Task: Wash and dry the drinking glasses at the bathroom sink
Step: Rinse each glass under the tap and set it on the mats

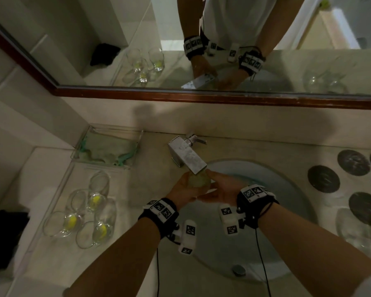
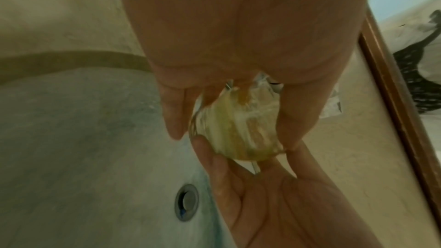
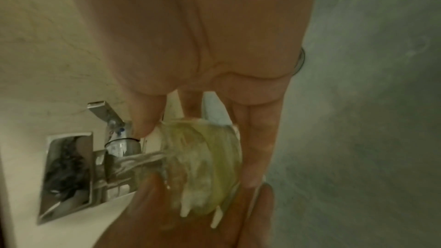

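Observation:
A clear drinking glass, yellowish and foamy inside, sits right under the square chrome faucet spout, over the sink basin. My left hand grips it from the left and my right hand from the right. In the left wrist view, my left hand has its thumb and fingers on either side of the glass, with the right hand below. In the right wrist view, water runs from the faucet into the glass, which my right hand holds.
Several glasses with yellow residue stand on a clear tray at the left. A green cloth lies in a tray behind them. Dark round coasters and clear glasses sit to the right. The drain is near me; a mirror hangs above.

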Action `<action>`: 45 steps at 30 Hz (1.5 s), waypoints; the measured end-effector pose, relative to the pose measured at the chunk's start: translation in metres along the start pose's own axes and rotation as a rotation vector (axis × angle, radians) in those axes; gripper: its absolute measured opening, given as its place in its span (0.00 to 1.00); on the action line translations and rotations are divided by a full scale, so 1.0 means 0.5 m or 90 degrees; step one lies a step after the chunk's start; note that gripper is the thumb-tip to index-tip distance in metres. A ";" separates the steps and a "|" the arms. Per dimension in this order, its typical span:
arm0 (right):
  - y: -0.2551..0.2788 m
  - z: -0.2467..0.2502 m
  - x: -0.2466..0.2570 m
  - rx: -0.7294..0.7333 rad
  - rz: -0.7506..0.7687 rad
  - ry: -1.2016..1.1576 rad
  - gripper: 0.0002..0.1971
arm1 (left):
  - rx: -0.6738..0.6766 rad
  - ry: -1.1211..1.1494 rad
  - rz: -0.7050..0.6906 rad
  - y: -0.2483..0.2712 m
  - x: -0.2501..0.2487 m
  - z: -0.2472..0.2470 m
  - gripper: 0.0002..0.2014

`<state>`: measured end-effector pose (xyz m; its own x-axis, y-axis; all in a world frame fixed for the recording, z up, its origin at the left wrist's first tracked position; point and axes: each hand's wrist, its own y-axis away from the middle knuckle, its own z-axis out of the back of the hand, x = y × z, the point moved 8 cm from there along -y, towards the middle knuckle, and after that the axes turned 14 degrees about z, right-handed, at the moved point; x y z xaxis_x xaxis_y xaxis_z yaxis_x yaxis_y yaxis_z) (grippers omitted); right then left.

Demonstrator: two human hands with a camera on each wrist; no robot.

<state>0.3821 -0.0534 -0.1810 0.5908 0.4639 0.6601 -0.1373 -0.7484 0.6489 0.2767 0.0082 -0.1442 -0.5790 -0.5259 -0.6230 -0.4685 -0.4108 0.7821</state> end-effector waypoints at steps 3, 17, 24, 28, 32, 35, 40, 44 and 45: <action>0.002 0.000 0.013 0.009 0.038 0.014 0.16 | -0.004 0.002 0.069 -0.001 0.019 0.002 0.37; 0.011 -0.005 0.033 -0.034 0.075 0.029 0.16 | -0.030 0.010 0.048 0.005 0.015 0.004 0.31; 0.011 -0.015 0.039 -0.028 0.114 0.093 0.16 | 0.026 0.070 0.040 0.000 0.012 -0.010 0.36; 0.009 -0.018 0.044 -0.026 0.147 0.106 0.17 | -0.030 0.064 0.077 -0.003 0.023 0.005 0.34; 0.011 -0.024 0.047 -0.025 0.164 0.112 0.17 | -0.037 0.066 0.076 0.005 0.015 0.010 0.13; 0.009 -0.027 0.041 -0.020 0.145 0.116 0.20 | -0.038 0.076 0.083 0.005 0.021 0.015 0.24; 0.007 -0.030 0.039 -0.022 0.117 0.141 0.19 | -0.095 -0.003 0.012 0.011 0.017 0.027 0.21; -0.002 -0.033 0.048 -0.053 0.147 0.122 0.24 | -0.131 -0.012 -0.034 0.017 0.001 0.032 0.24; -0.004 -0.033 0.051 -0.060 0.149 0.111 0.24 | -0.136 -0.018 -0.040 0.017 -0.004 0.034 0.26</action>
<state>0.3843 -0.0324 -0.1593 0.3903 0.3646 0.8454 -0.3317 -0.8009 0.4986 0.2627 0.0183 -0.1365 -0.5729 -0.4742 -0.6685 -0.3538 -0.5926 0.7236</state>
